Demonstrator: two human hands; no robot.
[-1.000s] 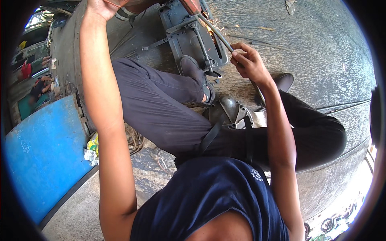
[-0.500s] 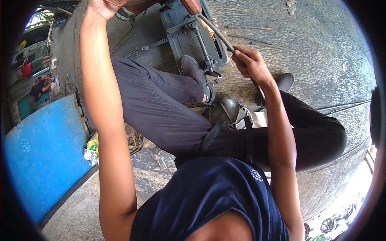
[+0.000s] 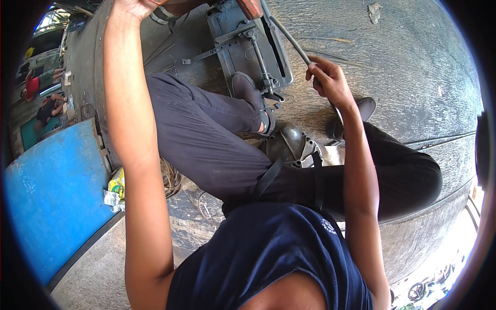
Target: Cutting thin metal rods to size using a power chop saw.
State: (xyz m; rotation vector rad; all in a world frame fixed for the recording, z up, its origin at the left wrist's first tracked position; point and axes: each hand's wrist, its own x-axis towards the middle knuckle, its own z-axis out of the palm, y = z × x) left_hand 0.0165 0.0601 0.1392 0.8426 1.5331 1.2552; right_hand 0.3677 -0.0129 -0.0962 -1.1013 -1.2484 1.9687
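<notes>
My right hand [image 3: 332, 81] is closed around a long thin grey metal rod [image 3: 292, 40], which slants up and left across a floor-standing cut-off saw [image 3: 283, 73]. The rod's upper end is beside the saw's reddish guard [image 3: 250, 8], with a gap between them. A clamp screw [image 3: 260, 58] runs along the saw's base. At the top edge my left hand [image 3: 135, 7] is partly cut off, its fingers curled by a reddish part; what it grips is hidden.
Between my legs lies a grey metal casing [image 3: 293, 142]. Thin rods [image 3: 330, 54] lie on the worn floor past the saw. To the left are a blue panel [image 3: 57, 181], a yellow-green packet [image 3: 118, 183] and coiled rope [image 3: 169, 178]. Other people [image 3: 51, 109] sit at far left.
My right hand and the rod have shifted right, away from the reddish guard. The orange glow or sparks beside the rod have gone. My left hand has barely moved.
</notes>
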